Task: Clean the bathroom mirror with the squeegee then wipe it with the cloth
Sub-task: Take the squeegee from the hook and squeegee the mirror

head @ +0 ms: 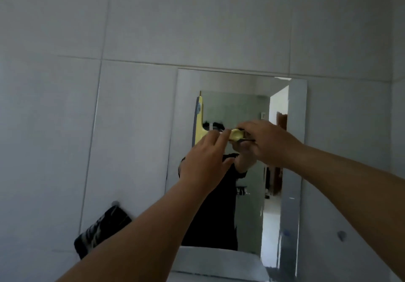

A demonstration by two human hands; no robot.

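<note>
The mirror [293, 150] hangs on the grey tiled wall, and my arms and dark top are reflected in it. A yellow squeegee [199, 126] lies against the glass. Its blade stands upright near the mirror's left side and its handle [235, 134] points right. My right hand [268, 142] is closed around the end of the handle. My left hand [205, 163] reaches up with its fingertips resting on the handle's neck and its thumb spread apart below. A dark striped cloth [103, 230] hangs on the wall at the lower left, away from both hands.
A white ledge or basin edge [219, 262] sits just under the mirror. A small round hook [341, 235] is on the wall at the lower right. The mirror reflects an open doorway [272, 194] behind me.
</note>
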